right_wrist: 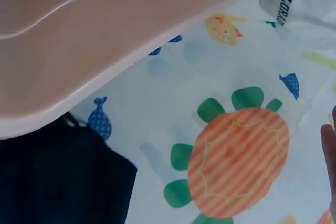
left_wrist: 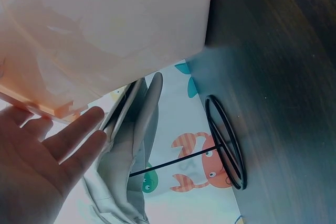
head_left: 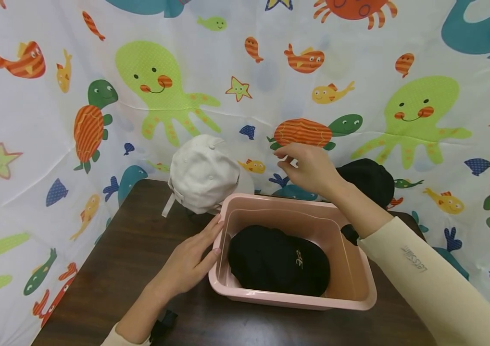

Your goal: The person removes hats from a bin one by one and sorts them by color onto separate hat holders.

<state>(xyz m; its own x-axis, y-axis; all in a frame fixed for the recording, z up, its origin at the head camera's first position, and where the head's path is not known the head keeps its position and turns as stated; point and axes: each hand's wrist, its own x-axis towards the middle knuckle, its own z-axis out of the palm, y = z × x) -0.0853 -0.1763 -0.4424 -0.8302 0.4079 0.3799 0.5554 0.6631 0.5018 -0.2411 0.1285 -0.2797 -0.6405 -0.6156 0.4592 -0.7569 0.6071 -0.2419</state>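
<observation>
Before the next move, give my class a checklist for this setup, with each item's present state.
1. Pink bin upright on the table: ok.
2. Left hand touching the bin's rim: ok.
3. Right hand free of any cap: ok; it is raised near the bin's far side.
4. White cap on its black wire stand: ok.
5. Rear black cap on a stand: cannot tell; its underside is hidden.
6. Right hand fully within the right wrist view: not ok; only part shows at the edge.
</observation>
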